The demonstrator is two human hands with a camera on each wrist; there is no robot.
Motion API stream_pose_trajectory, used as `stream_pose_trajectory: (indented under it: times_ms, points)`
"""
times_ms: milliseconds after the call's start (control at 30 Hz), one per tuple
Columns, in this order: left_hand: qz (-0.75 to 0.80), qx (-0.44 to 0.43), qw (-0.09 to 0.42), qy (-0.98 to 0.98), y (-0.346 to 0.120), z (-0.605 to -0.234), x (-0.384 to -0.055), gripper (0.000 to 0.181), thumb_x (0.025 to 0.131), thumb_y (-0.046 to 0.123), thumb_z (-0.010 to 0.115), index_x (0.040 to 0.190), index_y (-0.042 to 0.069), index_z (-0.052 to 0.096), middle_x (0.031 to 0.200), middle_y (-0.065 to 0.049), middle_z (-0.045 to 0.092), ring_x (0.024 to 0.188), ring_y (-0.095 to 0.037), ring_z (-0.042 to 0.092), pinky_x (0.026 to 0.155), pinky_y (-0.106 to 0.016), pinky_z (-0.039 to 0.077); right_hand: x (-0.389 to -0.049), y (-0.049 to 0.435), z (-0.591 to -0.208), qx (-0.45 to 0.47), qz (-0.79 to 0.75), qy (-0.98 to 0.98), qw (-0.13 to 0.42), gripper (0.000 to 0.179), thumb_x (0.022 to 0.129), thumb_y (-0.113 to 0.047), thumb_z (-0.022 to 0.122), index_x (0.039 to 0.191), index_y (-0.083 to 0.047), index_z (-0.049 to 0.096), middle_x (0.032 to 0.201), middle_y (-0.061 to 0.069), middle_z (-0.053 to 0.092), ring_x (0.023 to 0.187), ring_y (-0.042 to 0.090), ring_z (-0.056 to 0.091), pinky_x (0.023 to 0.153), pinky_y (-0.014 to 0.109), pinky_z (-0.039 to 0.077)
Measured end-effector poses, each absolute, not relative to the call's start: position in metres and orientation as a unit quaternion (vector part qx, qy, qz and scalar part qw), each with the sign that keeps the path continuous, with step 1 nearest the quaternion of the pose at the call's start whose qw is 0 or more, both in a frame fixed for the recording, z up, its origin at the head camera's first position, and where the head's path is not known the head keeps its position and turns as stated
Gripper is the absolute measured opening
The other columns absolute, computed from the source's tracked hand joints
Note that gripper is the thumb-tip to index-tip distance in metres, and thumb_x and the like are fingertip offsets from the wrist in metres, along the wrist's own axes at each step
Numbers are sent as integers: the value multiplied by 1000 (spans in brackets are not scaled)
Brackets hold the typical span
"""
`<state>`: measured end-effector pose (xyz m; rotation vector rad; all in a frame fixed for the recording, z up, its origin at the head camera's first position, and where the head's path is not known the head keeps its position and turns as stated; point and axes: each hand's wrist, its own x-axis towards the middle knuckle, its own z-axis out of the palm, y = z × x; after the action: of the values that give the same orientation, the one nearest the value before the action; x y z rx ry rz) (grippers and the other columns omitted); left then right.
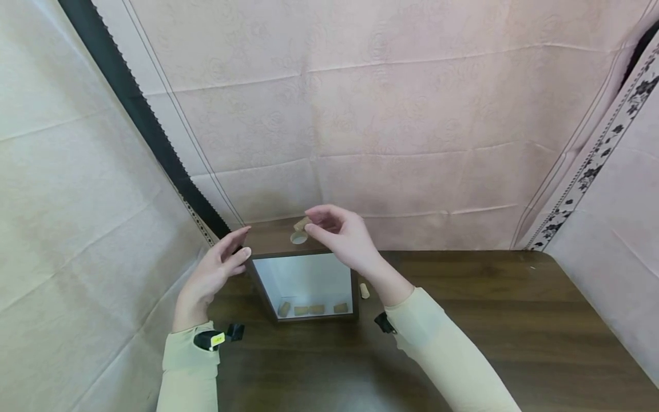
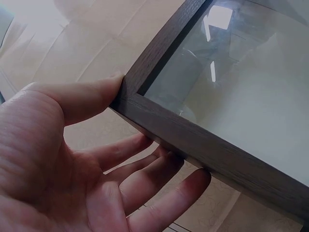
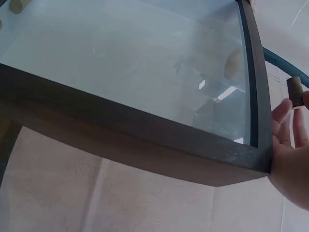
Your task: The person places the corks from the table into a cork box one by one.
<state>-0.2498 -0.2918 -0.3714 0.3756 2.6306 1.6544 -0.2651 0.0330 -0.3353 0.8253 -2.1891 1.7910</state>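
A dark wooden box frame (image 1: 304, 319) with a glass front stands on the table, with a round hole (image 1: 298, 237) in its top. Several corks (image 1: 316, 309) lie at the bottom behind the glass. My right hand (image 1: 342, 233) pinches another cork (image 1: 301, 224) between thumb and fingers, tilted just over the hole; the same cork (image 3: 294, 92) shows at the edge of the right wrist view. At the box's upper left corner is my left hand (image 1: 213, 272). In the left wrist view its thumb touches the corner and its relaxed, spread fingers (image 2: 154, 186) rest along the side.
A single loose cork (image 1: 364, 290) is on the brown wooden table (image 1: 463, 326), right of the box. Pale cloth (image 1: 412, 126) hangs behind the table, and more cloth (image 1: 87, 229) closes in the left side. A dark strip (image 1: 154, 126) runs down the left corner.
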Motion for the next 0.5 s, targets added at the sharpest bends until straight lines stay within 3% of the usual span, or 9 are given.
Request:
stream_pose_trajectory:
  times_ms: [233,500]
  points:
    - [528,119,5,841,-292,-371,-249,70,110,38,63,170,20,31,177,-13,21,158,-42,28,111,-57,46,-276,21,-329,277,565,-773,77,23,101,-22,77,123,-13,77,108,-5,76,97,15,71,81,34,61]
    - [525,118,2,843,-289,-370,-246,71,110,38,63,170,17,31,176,-18,22,157,-45,29,111,-57,47,-279,22,-328,257,546,-795,55,22,102,-23,76,122,-14,77,106,-6,76,95,15,70,80,36,59]
